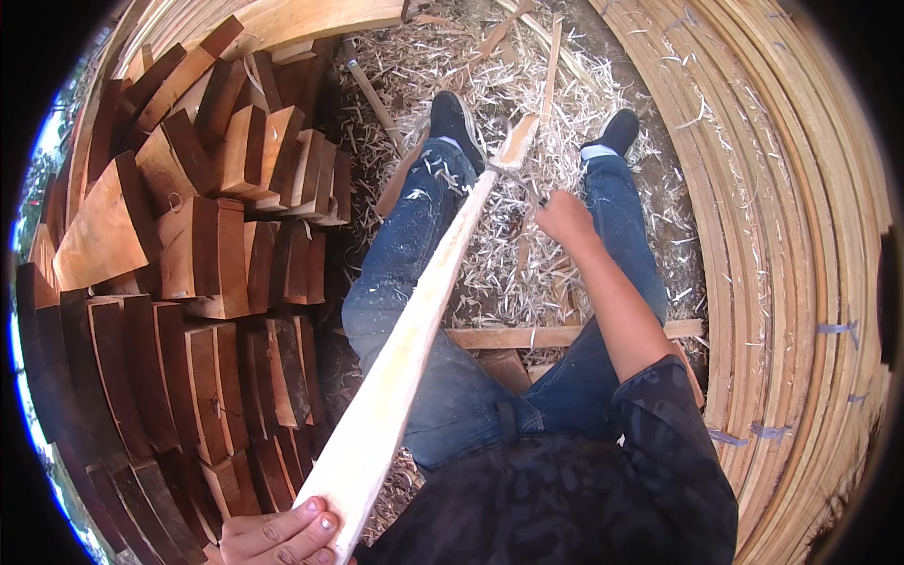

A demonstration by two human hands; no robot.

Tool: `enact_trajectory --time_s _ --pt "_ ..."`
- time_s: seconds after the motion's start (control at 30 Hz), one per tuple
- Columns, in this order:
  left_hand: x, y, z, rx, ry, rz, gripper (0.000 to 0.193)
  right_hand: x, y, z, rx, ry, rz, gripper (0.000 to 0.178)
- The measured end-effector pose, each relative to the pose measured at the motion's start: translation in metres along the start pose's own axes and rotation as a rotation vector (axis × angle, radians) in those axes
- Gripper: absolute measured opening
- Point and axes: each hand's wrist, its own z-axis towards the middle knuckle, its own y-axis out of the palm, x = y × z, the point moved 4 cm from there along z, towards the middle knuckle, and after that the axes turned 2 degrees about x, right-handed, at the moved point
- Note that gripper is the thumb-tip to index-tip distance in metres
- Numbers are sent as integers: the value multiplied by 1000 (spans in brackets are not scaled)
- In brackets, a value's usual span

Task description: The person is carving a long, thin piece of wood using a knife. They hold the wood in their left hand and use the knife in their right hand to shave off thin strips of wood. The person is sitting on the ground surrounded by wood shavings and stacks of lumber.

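Observation:
A long pale wooden board (407, 350) slants across my lap, from the lower left up between my legs to its narrower far end. My left hand (281, 535) grips the near end, fingers over its top face. Near the far end, a thin dark cutting tool (509, 173) lies across the board, touching it. My right hand (567, 220) is closed round the near end of that tool, to the right of the board. The fist hides the tool's handle, so its exact kind cannot be told.
Pale shavings (499, 254) cover the ground between my feet. On the left rises a stack of cut wood blocks (188, 245). Long strips of timber (753, 226), some tied with bands, curve along the right. A wooden crosspiece (574, 334) passes under my legs.

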Motion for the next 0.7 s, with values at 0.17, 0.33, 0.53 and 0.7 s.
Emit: enact_trajectory --time_s 0.17,0.33,0.53,0.7 --pt "-5 -7 -1 4 -56 -14 5 -25 3 -28 -128 -65 138 25" --pt "-6 -5 -2 79 -37 24 9 -53 6 -39 -170 -116 225 25" --pt "-15 -11 -8 123 -47 -10 13 -21 32 -9 -148 49 284 27" --pt "-18 -12 -16 74 -4 -41 19 -58 24 -53 -161 -176 355 22"
